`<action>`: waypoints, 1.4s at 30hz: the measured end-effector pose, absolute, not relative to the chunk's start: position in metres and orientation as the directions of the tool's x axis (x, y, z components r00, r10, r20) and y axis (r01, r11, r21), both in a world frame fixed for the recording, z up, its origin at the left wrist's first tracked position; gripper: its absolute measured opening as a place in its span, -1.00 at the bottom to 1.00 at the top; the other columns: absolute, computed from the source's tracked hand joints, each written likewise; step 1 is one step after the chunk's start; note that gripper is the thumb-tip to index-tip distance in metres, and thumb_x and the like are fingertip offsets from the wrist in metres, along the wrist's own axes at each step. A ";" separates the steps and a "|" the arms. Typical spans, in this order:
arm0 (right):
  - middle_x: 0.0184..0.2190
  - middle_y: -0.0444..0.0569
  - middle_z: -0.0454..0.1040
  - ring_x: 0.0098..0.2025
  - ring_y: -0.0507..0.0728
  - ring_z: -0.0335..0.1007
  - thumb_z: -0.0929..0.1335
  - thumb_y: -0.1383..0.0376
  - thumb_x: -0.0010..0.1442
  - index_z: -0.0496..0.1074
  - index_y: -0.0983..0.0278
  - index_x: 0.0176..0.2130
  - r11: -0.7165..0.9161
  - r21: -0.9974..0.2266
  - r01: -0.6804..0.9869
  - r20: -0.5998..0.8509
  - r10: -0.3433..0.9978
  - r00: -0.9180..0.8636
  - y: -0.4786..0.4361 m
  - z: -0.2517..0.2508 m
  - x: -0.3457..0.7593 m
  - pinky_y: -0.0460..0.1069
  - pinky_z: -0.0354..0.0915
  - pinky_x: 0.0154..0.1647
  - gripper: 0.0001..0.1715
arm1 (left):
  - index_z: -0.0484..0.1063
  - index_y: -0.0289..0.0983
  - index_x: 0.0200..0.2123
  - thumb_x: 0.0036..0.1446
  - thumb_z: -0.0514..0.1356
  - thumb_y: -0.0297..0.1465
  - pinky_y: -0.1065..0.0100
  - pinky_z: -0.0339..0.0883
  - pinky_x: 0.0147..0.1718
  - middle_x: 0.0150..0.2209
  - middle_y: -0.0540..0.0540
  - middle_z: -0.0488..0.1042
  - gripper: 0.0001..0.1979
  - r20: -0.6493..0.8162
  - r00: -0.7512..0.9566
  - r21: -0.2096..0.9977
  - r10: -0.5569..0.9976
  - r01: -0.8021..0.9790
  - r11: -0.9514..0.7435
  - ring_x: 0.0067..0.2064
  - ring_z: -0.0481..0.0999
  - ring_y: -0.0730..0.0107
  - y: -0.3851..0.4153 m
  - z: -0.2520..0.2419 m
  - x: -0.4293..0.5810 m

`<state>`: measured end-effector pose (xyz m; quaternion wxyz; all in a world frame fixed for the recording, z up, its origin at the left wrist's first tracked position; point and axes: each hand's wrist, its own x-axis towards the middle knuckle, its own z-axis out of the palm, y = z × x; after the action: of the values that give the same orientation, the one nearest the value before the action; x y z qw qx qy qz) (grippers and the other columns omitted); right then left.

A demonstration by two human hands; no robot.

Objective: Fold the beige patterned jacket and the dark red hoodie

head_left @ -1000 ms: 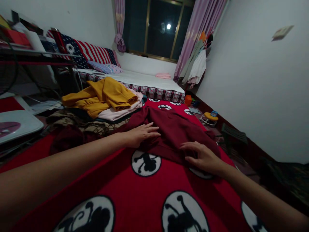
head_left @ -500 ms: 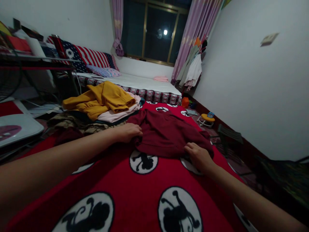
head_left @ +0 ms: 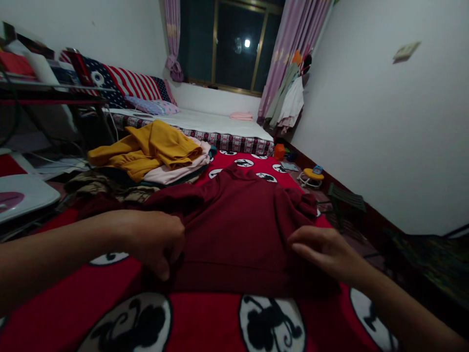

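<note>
A maroon sweatshirt [head_left: 238,230] lies spread on the red blanket [head_left: 205,318], its collar pointing away from me and its wide hem towards me. My left hand [head_left: 156,242] is at the left side near the hem. Its fingers are curled and closed, seemingly on the cloth, though the fingertips are partly hidden. Over the right side is my right hand [head_left: 322,249], above the hem line. Its fingers are bent, the thumb stands a little apart from them, and no cloth shows gripped there. The left sleeve stretches out towards the clothes pile; the right sleeve is bunched up.
A pile of clothes lies at the left, with yellow trousers [head_left: 157,144] on top and a pink garment [head_left: 179,168] beneath. Behind is a bed [head_left: 220,127]. A cluttered desk [head_left: 54,93] stands left; a yellow stool [head_left: 311,174] and a folding stool [head_left: 346,198] stand right.
The sweatshirt has come towards me and now lies flatter, its collar and body showing. Both hands have drawn nearer; the left has also moved left, and the right is off the hem.
</note>
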<state>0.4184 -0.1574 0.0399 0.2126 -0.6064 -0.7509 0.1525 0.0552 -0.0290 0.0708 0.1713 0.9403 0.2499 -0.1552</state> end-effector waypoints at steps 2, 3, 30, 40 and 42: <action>-0.27 -0.02 0.56 -0.25 0.14 0.48 0.29 0.20 0.17 0.50 0.23 -0.26 0.102 -0.490 0.866 0.309 0.949 0.063 -0.148 0.034 0.443 -0.01 0.33 -0.20 -0.76 | 0.58 -0.16 -0.45 0.02 0.30 -0.31 0.45 0.24 -0.49 -0.51 0.01 0.53 -0.91 -0.346 0.858 0.314 0.379 0.486 -0.815 -0.50 0.45 0.43 -0.027 0.072 0.074; -0.27 0.00 0.57 -0.24 0.17 0.48 0.29 0.20 0.15 0.50 0.24 -0.27 0.035 -0.484 0.874 0.365 0.916 0.166 -0.142 0.028 0.457 0.02 0.33 -0.19 -0.76 | 0.59 -0.17 -0.39 0.11 0.23 -0.30 0.45 0.27 -0.44 -0.46 -0.01 0.55 -0.86 -0.308 0.882 0.353 0.356 0.453 -0.818 -0.46 0.48 0.42 -0.025 0.069 0.086; -0.07 0.21 0.47 -0.13 0.26 0.47 0.36 0.12 0.11 0.36 0.31 0.02 -0.345 -0.033 0.938 0.146 0.927 0.346 -0.057 -0.011 0.491 0.00 0.26 -0.29 -0.48 | 0.20 -0.09 0.27 0.27 -0.04 -0.05 0.00 -0.12 0.28 0.36 -0.20 0.05 -0.44 0.259 0.719 0.148 0.644 0.630 -0.763 0.37 0.00 0.03 0.022 -0.058 0.206; -0.16 0.17 0.53 -0.24 0.23 0.50 0.26 0.35 0.19 0.47 0.26 -0.14 -0.453 0.273 0.849 0.342 0.870 0.355 -0.064 0.026 0.503 -0.01 0.18 -0.37 -0.73 | 0.20 -0.11 0.27 0.27 -0.05 -0.04 -0.01 -0.14 0.28 0.36 -0.20 0.03 -0.43 0.247 0.718 0.171 0.650 0.628 -0.759 0.37 -0.04 0.01 0.022 -0.058 0.206; -0.24 0.20 0.55 -0.24 0.27 0.51 0.30 0.41 0.13 0.52 0.27 -0.26 -0.390 0.318 0.864 0.168 0.920 0.354 -0.060 0.025 0.496 0.02 0.23 -0.34 -0.79 | 0.20 -0.11 0.27 0.27 -0.05 -0.04 -0.02 -0.13 0.28 0.36 -0.19 0.03 -0.43 0.246 0.718 0.182 0.651 0.626 -0.758 0.37 -0.04 0.01 0.022 -0.058 0.206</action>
<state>0.4962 -0.0597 0.0253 -0.0873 -0.8181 -0.5451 -0.1610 0.2056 0.0217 -0.0578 0.0429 0.9257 0.3449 0.1489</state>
